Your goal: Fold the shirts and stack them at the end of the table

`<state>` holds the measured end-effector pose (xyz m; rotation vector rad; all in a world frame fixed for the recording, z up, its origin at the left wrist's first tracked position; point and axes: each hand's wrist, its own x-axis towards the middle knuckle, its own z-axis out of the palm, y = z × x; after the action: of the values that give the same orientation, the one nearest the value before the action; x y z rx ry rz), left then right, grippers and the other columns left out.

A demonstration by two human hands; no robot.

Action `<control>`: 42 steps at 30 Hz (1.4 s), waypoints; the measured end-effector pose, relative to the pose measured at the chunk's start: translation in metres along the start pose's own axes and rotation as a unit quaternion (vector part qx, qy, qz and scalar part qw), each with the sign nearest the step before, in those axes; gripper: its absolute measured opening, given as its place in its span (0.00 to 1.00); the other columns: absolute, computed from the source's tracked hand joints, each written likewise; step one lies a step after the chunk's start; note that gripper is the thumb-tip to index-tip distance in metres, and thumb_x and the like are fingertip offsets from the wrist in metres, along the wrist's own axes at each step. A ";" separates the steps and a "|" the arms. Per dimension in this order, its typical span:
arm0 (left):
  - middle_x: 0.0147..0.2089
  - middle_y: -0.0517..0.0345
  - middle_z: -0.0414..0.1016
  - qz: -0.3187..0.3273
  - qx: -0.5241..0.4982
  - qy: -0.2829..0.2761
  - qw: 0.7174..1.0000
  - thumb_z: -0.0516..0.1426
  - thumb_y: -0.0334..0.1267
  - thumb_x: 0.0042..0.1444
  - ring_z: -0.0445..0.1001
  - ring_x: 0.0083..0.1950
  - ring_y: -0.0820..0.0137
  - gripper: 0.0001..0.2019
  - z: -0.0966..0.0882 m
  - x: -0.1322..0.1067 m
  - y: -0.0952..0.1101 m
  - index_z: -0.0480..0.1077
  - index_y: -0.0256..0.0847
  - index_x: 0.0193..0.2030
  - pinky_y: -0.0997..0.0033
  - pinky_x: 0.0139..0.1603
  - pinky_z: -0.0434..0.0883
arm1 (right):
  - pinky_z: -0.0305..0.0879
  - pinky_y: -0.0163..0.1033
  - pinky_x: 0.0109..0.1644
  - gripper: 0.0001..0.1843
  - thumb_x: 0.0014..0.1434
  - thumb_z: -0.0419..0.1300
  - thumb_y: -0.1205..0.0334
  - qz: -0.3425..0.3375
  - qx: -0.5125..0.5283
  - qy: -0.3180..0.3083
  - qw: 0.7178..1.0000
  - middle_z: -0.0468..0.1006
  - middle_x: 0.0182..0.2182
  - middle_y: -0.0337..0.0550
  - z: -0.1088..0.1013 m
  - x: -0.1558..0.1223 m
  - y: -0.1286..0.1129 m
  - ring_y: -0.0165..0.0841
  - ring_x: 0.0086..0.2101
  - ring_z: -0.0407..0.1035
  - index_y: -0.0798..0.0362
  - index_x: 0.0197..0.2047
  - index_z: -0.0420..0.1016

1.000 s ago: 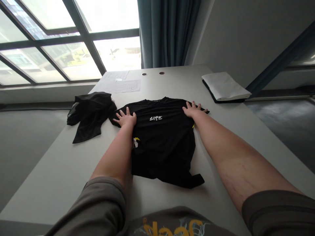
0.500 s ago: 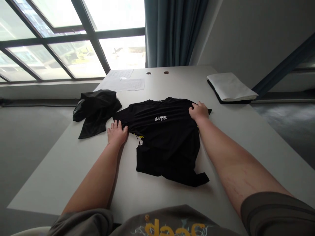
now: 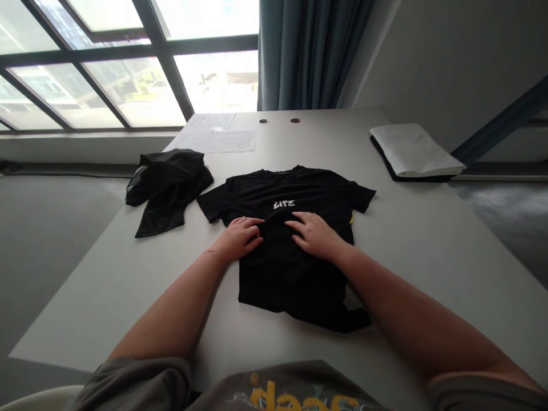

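A black T-shirt (image 3: 295, 285) with white lettering on its chest lies spread on the white table, collar away from me. Both sleeves stick out to the sides, and its lower right corner juts out in a folded flap. My left hand (image 3: 242, 237) rests on the shirt's left side below the lettering, fingers extended and slightly bent. On the shirt's middle right lies my right hand (image 3: 314, 235), its fingers apart and pointing left. A small yellow patch shows at the right edge under the sleeve.
The white table (image 3: 115, 297) carries a crumpled black garment (image 3: 171, 188) on the left. Paper sheets (image 3: 231, 140) lie at the far left. A folded white cloth (image 3: 415, 149) sits on something black at the right. Behind are a window and a blue curtain (image 3: 312, 57).
Both my hands have moved inward from the sleeves onto the shirt's middle. The right sleeve now lies stretched out, the lettering is flatter, and the left side's white and yellow patch is covered.
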<state>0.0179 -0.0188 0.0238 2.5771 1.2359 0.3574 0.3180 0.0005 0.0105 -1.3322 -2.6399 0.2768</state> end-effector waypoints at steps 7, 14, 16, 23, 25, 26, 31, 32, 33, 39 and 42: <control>0.64 0.54 0.75 -0.006 -0.015 0.010 1.000 0.54 0.50 0.69 0.70 0.65 0.59 0.18 -0.008 -0.001 -0.003 0.77 0.45 0.32 0.50 0.71 0.65 | 0.39 0.72 0.74 0.35 0.72 0.52 0.43 -0.002 -0.005 -0.060 0.998 0.48 0.77 0.47 0.019 0.004 -0.053 0.54 0.75 0.43 0.40 0.78 0.56; 0.33 0.55 0.80 0.019 0.020 0.018 0.999 0.51 0.49 0.71 0.78 0.41 0.65 0.22 -0.019 -0.010 0.011 0.72 0.46 0.26 0.60 0.54 0.72 | 0.38 0.63 0.77 0.36 0.74 0.46 0.40 0.197 -0.036 -0.045 0.979 0.43 0.78 0.47 0.002 0.025 0.043 0.48 0.76 0.40 0.42 0.79 0.51; 0.29 0.55 0.76 -0.011 0.045 -0.011 0.999 0.51 0.50 0.70 0.75 0.34 0.65 0.21 -0.023 -0.014 0.019 0.72 0.45 0.28 0.63 0.45 0.71 | 0.40 0.60 0.78 0.36 0.74 0.44 0.41 0.263 -0.042 -0.034 0.963 0.43 0.78 0.47 -0.004 0.025 0.072 0.47 0.76 0.40 0.44 0.79 0.51; 0.41 0.56 0.80 -0.016 0.009 -0.112 0.994 0.51 0.51 0.72 0.78 0.45 0.63 0.16 -0.028 -0.031 0.049 0.75 0.47 0.51 0.61 0.51 0.69 | 0.40 0.59 0.78 0.38 0.74 0.40 0.38 0.323 -0.050 -0.021 0.945 0.41 0.79 0.43 -0.005 0.026 0.105 0.47 0.76 0.40 0.43 0.80 0.48; 0.42 0.55 0.79 0.004 -0.009 -0.129 0.992 0.51 0.52 0.72 0.76 0.47 0.63 0.18 -0.029 -0.042 0.052 0.77 0.45 0.41 0.59 0.56 0.67 | 0.40 0.60 0.78 0.38 0.73 0.40 0.38 0.324 -0.054 -0.019 0.944 0.41 0.79 0.42 -0.003 0.027 0.104 0.47 0.75 0.40 0.43 0.80 0.47; 0.43 0.55 0.79 0.011 -0.025 -0.131 0.991 0.50 0.52 0.72 0.75 0.47 0.63 0.20 -0.030 -0.049 0.053 0.76 0.44 0.37 0.58 0.57 0.67 | 0.40 0.60 0.78 0.38 0.73 0.40 0.37 0.325 -0.055 -0.019 0.944 0.41 0.79 0.42 -0.002 0.028 0.103 0.47 0.75 0.40 0.42 0.80 0.47; 0.47 0.54 0.81 0.058 -0.199 -0.109 0.972 0.41 0.55 0.74 0.75 0.52 0.63 0.29 -0.032 -0.081 0.065 0.71 0.42 0.30 0.58 0.64 0.64 | 0.39 0.61 0.78 0.38 0.73 0.39 0.36 0.335 -0.055 -0.019 0.940 0.40 0.79 0.41 0.000 0.031 0.106 0.48 0.75 0.39 0.41 0.80 0.47; 0.44 0.53 0.81 0.069 -0.232 -0.113 0.964 0.38 0.57 0.74 0.76 0.50 0.64 0.31 -0.031 -0.087 0.070 0.68 0.43 0.29 0.59 0.62 0.66 | 0.39 0.61 0.78 0.39 0.73 0.39 0.36 0.337 -0.056 -0.018 0.940 0.40 0.79 0.41 0.000 0.031 0.107 0.48 0.75 0.40 0.40 0.80 0.47; 0.39 0.53 0.80 0.076 -0.253 -0.118 0.957 0.35 0.58 0.74 0.76 0.45 0.64 0.32 -0.029 -0.092 0.075 0.66 0.43 0.27 0.60 0.59 0.68 | 0.40 0.61 0.77 0.39 0.73 0.39 0.36 0.337 -0.056 -0.017 0.940 0.41 0.79 0.41 0.000 0.031 0.108 0.48 0.75 0.40 0.40 0.80 0.47; 0.31 0.56 0.74 -0.013 -0.147 -0.089 0.985 0.35 0.57 0.73 0.73 0.34 0.65 0.29 -0.013 -0.119 0.088 0.67 0.44 0.34 0.60 0.49 0.69 | 0.41 0.62 0.77 0.39 0.73 0.39 0.36 0.329 -0.064 -0.002 0.942 0.43 0.78 0.44 0.003 0.032 0.111 0.49 0.75 0.42 0.42 0.80 0.49; 0.32 0.57 0.77 -0.073 -0.064 -0.072 0.993 0.40 0.52 0.74 0.76 0.36 0.64 0.23 -0.006 -0.121 0.081 0.71 0.45 0.39 0.60 0.49 0.69 | 0.43 0.62 0.77 0.38 0.73 0.40 0.37 0.316 -0.069 0.009 0.946 0.46 0.78 0.46 0.004 0.028 0.110 0.49 0.75 0.44 0.43 0.79 0.52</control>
<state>0.0010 -0.1621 0.0434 2.3448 1.2950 0.2092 0.3859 0.0867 -0.0178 -2.1885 -2.1680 0.1527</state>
